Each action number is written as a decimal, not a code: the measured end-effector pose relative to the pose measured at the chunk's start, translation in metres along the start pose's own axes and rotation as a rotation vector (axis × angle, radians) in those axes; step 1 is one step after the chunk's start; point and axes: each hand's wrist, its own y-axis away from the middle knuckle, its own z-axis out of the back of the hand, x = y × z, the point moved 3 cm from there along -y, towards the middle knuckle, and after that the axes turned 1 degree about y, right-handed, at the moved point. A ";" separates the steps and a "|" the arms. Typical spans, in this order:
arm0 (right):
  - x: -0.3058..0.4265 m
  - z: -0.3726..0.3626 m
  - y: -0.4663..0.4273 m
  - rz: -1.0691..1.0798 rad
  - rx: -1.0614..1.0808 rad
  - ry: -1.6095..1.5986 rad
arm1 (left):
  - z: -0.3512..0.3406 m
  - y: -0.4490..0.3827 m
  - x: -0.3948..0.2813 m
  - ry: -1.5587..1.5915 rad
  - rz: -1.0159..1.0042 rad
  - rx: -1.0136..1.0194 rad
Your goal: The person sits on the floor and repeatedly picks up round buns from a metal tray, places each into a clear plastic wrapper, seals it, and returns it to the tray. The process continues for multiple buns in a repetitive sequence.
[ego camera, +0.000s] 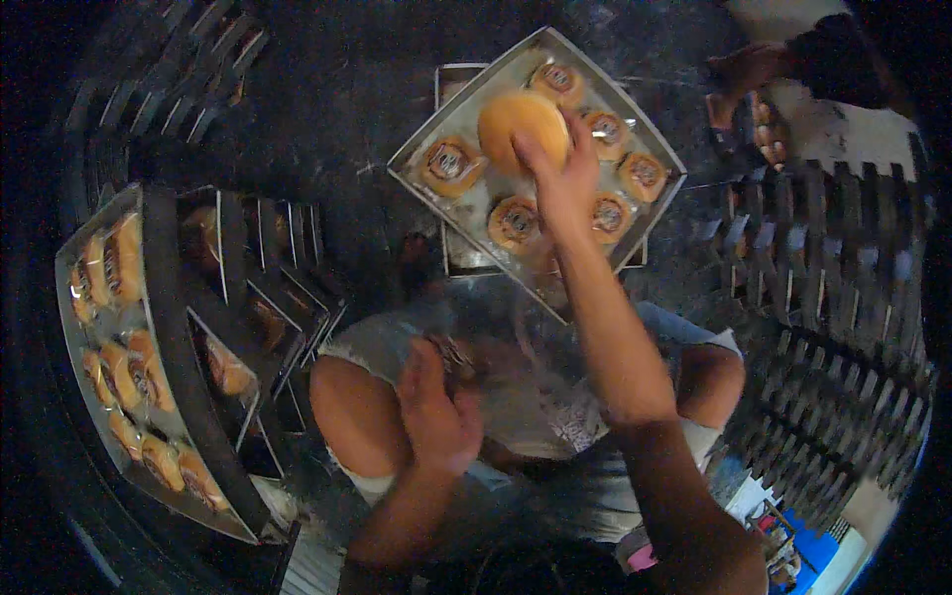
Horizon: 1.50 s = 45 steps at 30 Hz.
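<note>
A round golden bun (pixel 520 134), slightly blurred, is gripped by my right hand (pixel 569 175) over a metal tray (pixel 416 141). The tray is turned cornerwise in front of me and rests on another tray (pixel 476 260). Around the held bun lie several wrapped buns with printed labels, among them one at the left (pixel 450 165) and one near the front (pixel 515 222). My left hand (pixel 439 416) is above my lap, its fingers partly spread. A small dark, shiny item (pixel 457 357) shows beside its fingertips; whether they touch is unclear.
At my left, a tall stack of trays (pixel 201 372) carries wrapped buns (pixel 123 364) in its top tray. More stacked trays (pixel 818 245) rise at the right. Another person's arm (pixel 751 67) reaches in at the upper right. A blue item (pixel 807 547) lies at the lower right.
</note>
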 end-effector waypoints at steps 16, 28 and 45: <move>0.139 0.246 0.331 -0.599 0.169 -0.718 | -0.002 0.062 -0.104 0.575 -0.395 0.106; 0.229 0.261 0.363 0.339 0.169 0.190 | 0.008 0.102 -0.166 0.890 -0.512 0.457; 0.197 0.193 0.357 0.734 0.267 0.530 | -0.002 0.133 -0.178 1.631 -0.090 0.652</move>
